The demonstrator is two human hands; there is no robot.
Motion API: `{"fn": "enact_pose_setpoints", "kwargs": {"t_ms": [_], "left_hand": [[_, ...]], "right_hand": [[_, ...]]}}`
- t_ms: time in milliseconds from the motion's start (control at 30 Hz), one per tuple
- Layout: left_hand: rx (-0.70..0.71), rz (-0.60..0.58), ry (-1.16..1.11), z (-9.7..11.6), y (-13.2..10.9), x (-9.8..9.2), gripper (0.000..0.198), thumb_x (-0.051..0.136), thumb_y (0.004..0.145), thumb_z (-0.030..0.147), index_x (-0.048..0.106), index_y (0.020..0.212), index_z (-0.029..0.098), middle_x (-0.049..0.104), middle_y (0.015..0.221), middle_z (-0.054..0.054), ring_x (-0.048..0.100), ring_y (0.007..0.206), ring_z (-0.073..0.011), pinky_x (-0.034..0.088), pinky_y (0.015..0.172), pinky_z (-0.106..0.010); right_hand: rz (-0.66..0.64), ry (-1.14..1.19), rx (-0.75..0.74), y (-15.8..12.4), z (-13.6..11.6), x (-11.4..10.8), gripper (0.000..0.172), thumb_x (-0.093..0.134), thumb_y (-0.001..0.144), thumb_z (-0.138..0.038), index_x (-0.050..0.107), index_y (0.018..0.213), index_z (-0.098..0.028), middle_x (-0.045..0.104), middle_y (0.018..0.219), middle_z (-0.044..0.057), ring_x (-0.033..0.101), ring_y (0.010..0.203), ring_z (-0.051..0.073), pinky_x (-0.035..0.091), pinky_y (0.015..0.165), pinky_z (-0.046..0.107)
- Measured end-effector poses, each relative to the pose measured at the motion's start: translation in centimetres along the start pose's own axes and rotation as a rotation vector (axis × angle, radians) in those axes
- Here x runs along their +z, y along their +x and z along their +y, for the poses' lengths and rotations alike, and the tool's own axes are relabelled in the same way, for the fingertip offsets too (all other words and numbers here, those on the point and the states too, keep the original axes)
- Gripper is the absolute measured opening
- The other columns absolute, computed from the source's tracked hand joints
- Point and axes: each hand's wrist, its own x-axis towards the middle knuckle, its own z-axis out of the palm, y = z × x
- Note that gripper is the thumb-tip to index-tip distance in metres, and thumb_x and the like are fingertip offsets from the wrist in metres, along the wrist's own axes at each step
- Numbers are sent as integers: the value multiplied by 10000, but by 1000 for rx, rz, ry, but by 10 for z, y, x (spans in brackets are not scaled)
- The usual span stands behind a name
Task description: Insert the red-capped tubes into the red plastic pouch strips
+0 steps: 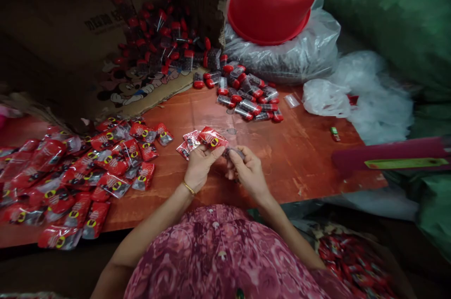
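Note:
Near the middle of the table, my left hand pinches a red printed plastic packet between thumb and fingers. Beside it, my right hand is closed around a small dark tube, mostly covered by the fingers. The tube's near end meets the packet's edge at my left fingertips; whether it is inside cannot be made out. Smaller red-and-white packets lie just behind my left hand. Past my hands is a group of clear tubes with dark contents and red caps.
Many filled red packets are heaped at the left. An open cardboard box on its side holds more red-capped tubes. A red bucket sits upside down on a clear plastic bag. A purple bar juts in from the right.

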Motion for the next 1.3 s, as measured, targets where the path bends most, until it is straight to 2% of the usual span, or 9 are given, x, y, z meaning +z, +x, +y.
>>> {"fn": "enact_pose_setpoints", "kwargs": {"t_ms": [100,267,400,567,733,900,1033,1200,1300], "left_hand": [[-17,4,9,2,0,1,287,804,502,316,676,698,150,689,722,-20,610,684,-131,469,730,-263],[71,74,-14,9,4,-3,256,790,530,282,667,717,158,675,716,3,614,710,-123,452,726,-244],[-2,67,-35,5,3,-3,290,791,527,310,665,743,165,659,663,5,610,654,-132,461,638,-240],[-29,17,-94,-3,-4,-3,383,712,605,490,675,785,154,642,626,-16,589,580,-145,445,528,-253],[45,-33,-43,2,0,-13,226,764,581,310,644,671,141,645,662,7,574,640,-115,459,646,-234],[-38,-118,14,14,2,-20,213,750,582,294,621,621,129,615,596,9,539,562,-95,439,569,-223],[-40,-77,-23,14,-2,-18,260,733,597,343,588,601,127,568,541,18,479,462,-66,369,445,-197],[-167,-158,-102,7,-8,-21,345,725,584,444,620,653,122,561,532,18,458,417,-74,356,392,-213],[-210,-93,-160,13,-13,-32,316,768,545,382,659,702,130,631,621,3,538,527,-89,432,515,-218]], "right_hand": [[-8,43,-39,5,1,0,322,524,792,-525,446,827,-215,454,524,-103,391,319,39,419,369,192],[-139,-116,-113,8,8,4,263,549,802,-466,489,822,-210,451,548,-82,416,384,52,354,368,185],[-76,-1,-133,6,16,17,248,523,826,-451,474,874,-213,425,529,-95,383,372,55,364,378,191],[-53,39,-159,6,21,25,253,516,832,-452,465,896,-213,424,531,-93,388,377,57,374,379,190],[-118,-133,-217,11,21,15,240,510,839,-444,493,879,-208,441,543,-74,410,410,66,363,392,198],[-264,-73,-118,13,13,10,276,531,817,-471,491,915,-216,448,537,-81,429,396,72,397,408,213],[-299,20,-95,7,9,13,322,524,819,-475,461,1002,-218,526,556,-76,515,429,84,460,494,233],[-218,12,-100,15,13,19,334,636,722,-476,432,797,-222,541,525,-82,477,355,72,383,365,190],[-234,-54,-104,29,18,31,397,710,624,-487,423,659,-215,489,460,-85,428,345,69,357,351,194]]}}
